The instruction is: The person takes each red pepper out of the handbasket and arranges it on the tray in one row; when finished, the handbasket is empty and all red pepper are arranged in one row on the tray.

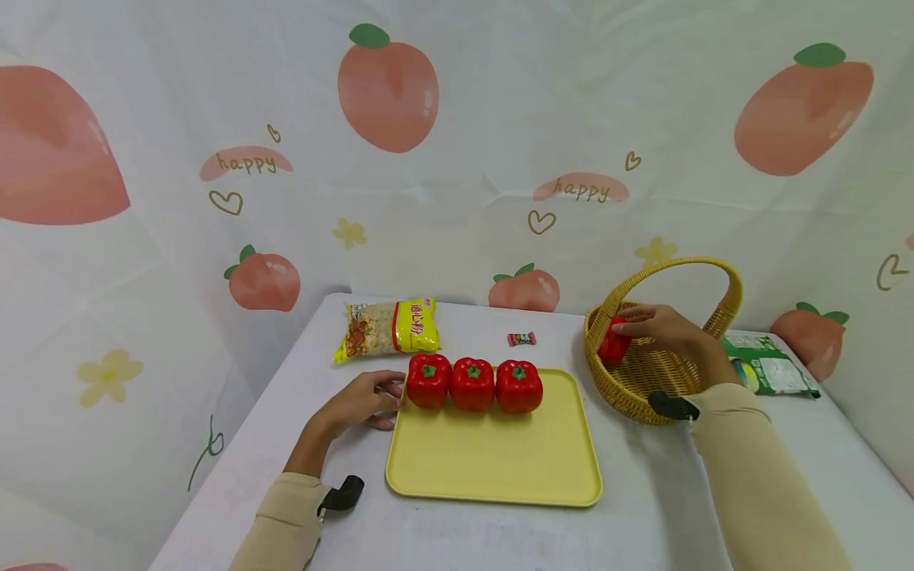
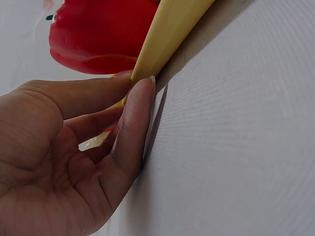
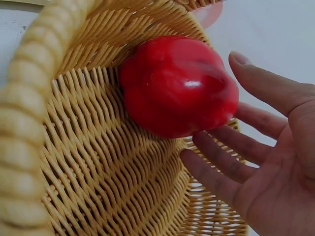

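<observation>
At its upper left edge, a yellow tray (image 1: 493,464) is pinched between the thumb and fingers of my left hand (image 1: 364,400). Three red bell peppers, a left one (image 1: 428,390), a middle one (image 1: 472,392) and a right one (image 1: 519,394), stand in a row along the tray's far side, green stems up. Another red bell pepper (image 3: 179,88) lies in the wicker basket (image 3: 113,167), against its wall. My right hand (image 1: 660,329) reaches in under the handle. Its fingers are extended and appear to touch this pepper, while the thumb stands apart from it.
Behind the tray lie a yellow bag of pasta (image 1: 389,327) and a small wrapped candy (image 1: 521,339). A green packet (image 1: 774,369) sits right of the basket. The basket's tall handle (image 1: 674,263) arches over my right hand. A printed cloth (image 1: 457,198) hangs behind the white table.
</observation>
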`<state>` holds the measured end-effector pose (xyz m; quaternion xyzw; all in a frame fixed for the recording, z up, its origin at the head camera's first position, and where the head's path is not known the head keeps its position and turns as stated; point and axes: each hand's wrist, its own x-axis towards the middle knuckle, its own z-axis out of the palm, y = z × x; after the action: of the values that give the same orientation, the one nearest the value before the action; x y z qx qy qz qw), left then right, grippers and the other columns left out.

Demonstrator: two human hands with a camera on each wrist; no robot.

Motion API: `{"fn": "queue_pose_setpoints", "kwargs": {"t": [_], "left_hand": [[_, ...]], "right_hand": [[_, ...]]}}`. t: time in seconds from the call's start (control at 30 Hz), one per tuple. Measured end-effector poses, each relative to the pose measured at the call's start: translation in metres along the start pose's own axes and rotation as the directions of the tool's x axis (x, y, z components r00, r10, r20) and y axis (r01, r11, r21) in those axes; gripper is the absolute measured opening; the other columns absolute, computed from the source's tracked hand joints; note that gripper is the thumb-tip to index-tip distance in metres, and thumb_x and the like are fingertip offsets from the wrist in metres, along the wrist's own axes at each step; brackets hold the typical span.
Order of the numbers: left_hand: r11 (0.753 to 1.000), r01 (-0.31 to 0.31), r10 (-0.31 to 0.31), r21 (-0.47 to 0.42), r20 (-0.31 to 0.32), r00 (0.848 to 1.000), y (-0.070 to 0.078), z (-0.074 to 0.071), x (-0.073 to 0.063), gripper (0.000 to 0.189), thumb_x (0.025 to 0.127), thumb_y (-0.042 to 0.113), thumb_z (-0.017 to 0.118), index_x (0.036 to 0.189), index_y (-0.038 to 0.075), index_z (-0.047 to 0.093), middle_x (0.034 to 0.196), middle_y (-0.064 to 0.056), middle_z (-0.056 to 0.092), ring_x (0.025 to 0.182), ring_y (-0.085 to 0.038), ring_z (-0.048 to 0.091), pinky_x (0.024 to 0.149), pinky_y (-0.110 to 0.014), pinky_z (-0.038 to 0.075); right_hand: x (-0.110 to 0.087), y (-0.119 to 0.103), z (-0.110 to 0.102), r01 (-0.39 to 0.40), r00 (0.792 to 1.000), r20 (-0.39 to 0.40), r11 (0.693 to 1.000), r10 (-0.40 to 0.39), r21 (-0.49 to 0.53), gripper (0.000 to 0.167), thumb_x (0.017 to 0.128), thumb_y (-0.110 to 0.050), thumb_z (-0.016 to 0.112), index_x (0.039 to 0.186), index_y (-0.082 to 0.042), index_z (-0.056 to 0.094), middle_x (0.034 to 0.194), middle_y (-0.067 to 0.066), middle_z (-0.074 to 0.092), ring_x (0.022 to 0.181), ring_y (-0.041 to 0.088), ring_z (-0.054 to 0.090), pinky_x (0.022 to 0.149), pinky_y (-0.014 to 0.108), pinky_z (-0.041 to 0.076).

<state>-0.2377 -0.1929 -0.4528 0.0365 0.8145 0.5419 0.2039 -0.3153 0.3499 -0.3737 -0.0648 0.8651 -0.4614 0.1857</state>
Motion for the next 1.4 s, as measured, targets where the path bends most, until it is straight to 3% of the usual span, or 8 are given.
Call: {"fn": "queue_pose_setpoints", "kwargs": {"t": [0.2, 0.37, 0.47, 0.73, 1.1, 1.4], "left_hand": [[1.0, -0.004, 0.004, -0.003, 0.008, 1.0, 0.001, 0.0, 0.0, 0.061, 0.094, 0.006, 0.069, 0.152, -0.001, 0.053, 0.12, -0.014, 0.062, 0.099, -0.022, 0.066, 0.076, -0.035, 0.067], [1.0, -0.006, 0.006, -0.004, 0.01, 1.0, 0.002, 0.0, 0.0, 0.06, 0.095, 0.006, 0.07, 0.151, -0.001, 0.053, 0.121, -0.015, 0.062, 0.098, -0.021, 0.067, 0.076, -0.035, 0.067], [1.0, -0.006, 0.006, -0.012, 0.012, 1.0, 0.002, 0.0, -0.001, 0.059, 0.095, 0.005, 0.07, 0.151, -0.001, 0.053, 0.12, -0.015, 0.062, 0.097, -0.021, 0.066, 0.076, -0.035, 0.067], [1.0, -0.006, 0.006, -0.013, 0.01, 1.0, 0.002, 0.001, -0.001, 0.059, 0.096, 0.005, 0.07, 0.151, -0.001, 0.053, 0.12, -0.015, 0.062, 0.098, -0.021, 0.066, 0.076, -0.035, 0.067], [1.0, -0.007, 0.007, -0.01, 0.009, 1.0, 0.002, 0.001, -0.002, 0.058, 0.096, 0.005, 0.07, 0.151, -0.001, 0.053, 0.12, -0.015, 0.062, 0.098, -0.021, 0.066, 0.076, -0.035, 0.067], [1.0, -0.01, 0.01, -0.006, 0.009, 1.0, 0.003, 0.0, -0.003, 0.059, 0.096, 0.006, 0.07, 0.152, -0.002, 0.052, 0.12, -0.015, 0.062, 0.096, -0.021, 0.067, 0.077, -0.035, 0.067]], "right_hand": [[0.003, 0.004, 0.002, -0.01, 1.0, -0.006, 1.0, 0.01, -0.014, 0.067, 0.107, -0.03, 0.064, 0.154, 0.012, 0.041, 0.157, 0.034, 0.041, 0.135, 0.041, 0.055, 0.113, 0.061, 0.05], [0.006, 0.008, 0.003, -0.004, 1.0, -0.014, 1.0, 0.004, 0.019, 0.062, 0.107, -0.026, 0.064, 0.151, 0.012, 0.043, 0.146, 0.029, 0.053, 0.118, 0.024, 0.067, 0.109, 0.055, 0.054], [0.005, 0.008, 0.004, 0.0, 1.0, -0.013, 0.999, 0.001, 0.052, 0.059, 0.107, -0.022, 0.063, 0.149, 0.014, 0.042, 0.138, 0.024, 0.06, 0.111, 0.021, 0.07, 0.106, 0.051, 0.057], [0.001, 0.005, 0.007, -0.011, 1.0, -0.015, 1.0, 0.011, 0.021, 0.058, 0.107, -0.025, 0.063, 0.148, 0.011, 0.044, 0.132, 0.019, 0.064, 0.115, 0.029, 0.069, 0.11, 0.06, 0.052], [-0.005, 0.005, 0.008, -0.015, 0.999, -0.029, 0.999, 0.016, 0.029, 0.075, 0.107, -0.027, 0.061, 0.161, 0.012, 0.026, 0.158, 0.037, 0.036, 0.136, 0.047, 0.053, 0.114, 0.061, 0.048], [-0.022, 0.008, 0.007, -0.007, 0.995, -0.097, 0.999, 0.004, -0.038, 0.082, 0.106, -0.04, 0.062, 0.164, 0.004, 0.026, 0.161, 0.037, 0.035, 0.14, 0.051, 0.047, 0.113, 0.063, 0.049]]}}
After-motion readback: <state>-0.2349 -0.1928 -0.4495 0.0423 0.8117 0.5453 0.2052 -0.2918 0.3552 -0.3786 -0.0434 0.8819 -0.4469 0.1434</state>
